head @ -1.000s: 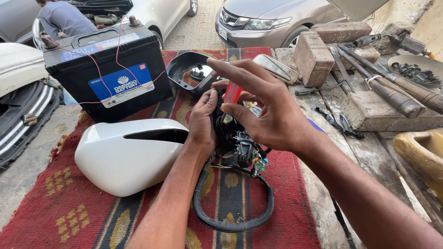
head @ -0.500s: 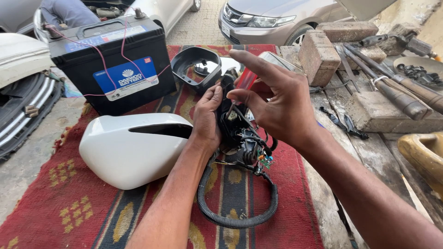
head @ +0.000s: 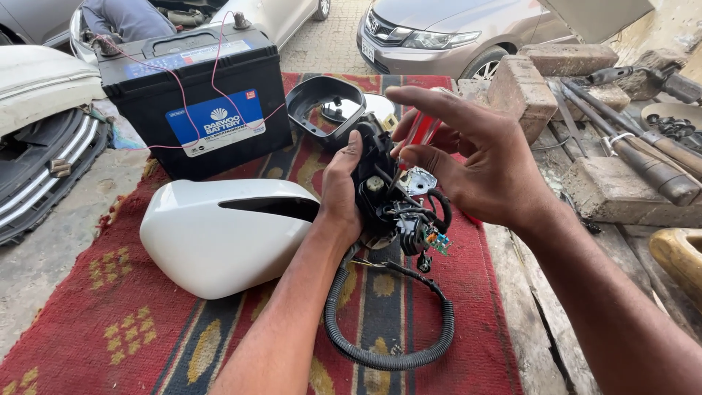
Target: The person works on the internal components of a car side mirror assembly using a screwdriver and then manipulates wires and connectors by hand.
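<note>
My left hand point(head: 341, 192) grips a black car mirror mechanism point(head: 391, 201) with wires and a corrugated black cable point(head: 380, 351) looping down over the red rug point(head: 110, 314). My right hand point(head: 479, 157) hovers just right of the mechanism, fingers spread, pinching the red handle of a small tool point(head: 420, 132) against the part. A white mirror shell point(head: 219, 234) lies on the rug to the left, touching my left wrist. A black mirror frame point(head: 322, 102) stands behind the mechanism.
A black car battery point(head: 197, 102) with thin pink wires sits at the back left. Bricks point(head: 523, 88) and metal bars and tools point(head: 643, 161) lie on planks at right. Parked cars stand behind; a white bumper point(head: 36, 124) lies at far left.
The view has shifted slightly. My right hand has drawn closer to the mechanism, its fingers curling in on the red-handled tool. My left hand keeps its hold.
</note>
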